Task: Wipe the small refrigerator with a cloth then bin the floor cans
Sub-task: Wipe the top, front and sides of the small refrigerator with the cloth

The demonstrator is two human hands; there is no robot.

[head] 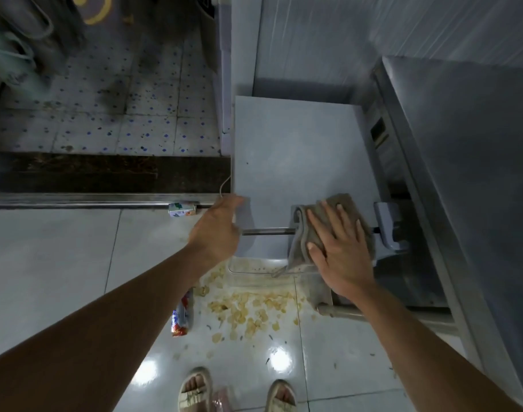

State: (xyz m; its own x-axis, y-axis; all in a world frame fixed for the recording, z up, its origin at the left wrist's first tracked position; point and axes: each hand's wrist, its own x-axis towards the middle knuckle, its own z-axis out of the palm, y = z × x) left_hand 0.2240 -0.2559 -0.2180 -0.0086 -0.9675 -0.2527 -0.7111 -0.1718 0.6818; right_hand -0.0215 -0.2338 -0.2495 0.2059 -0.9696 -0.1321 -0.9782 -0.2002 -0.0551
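The small white refrigerator [295, 156] shows its flat top; the right hand [340, 248] presses a folded grey-brown cloth [328, 221] with straight, spread fingers onto the front edge near the right corner, the cloth hanging over that edge; the left hand [217, 227] rests at the front left corner, fingers loosely extended, grasping nothing; most of the top behind the cloth lies bare; on the pale tiled floor [52, 263], a red-and-blue can [183, 315] lies beside scattered crisps [248, 310], a green-and-white can [181, 210] against the metal threshold rail [76, 200].
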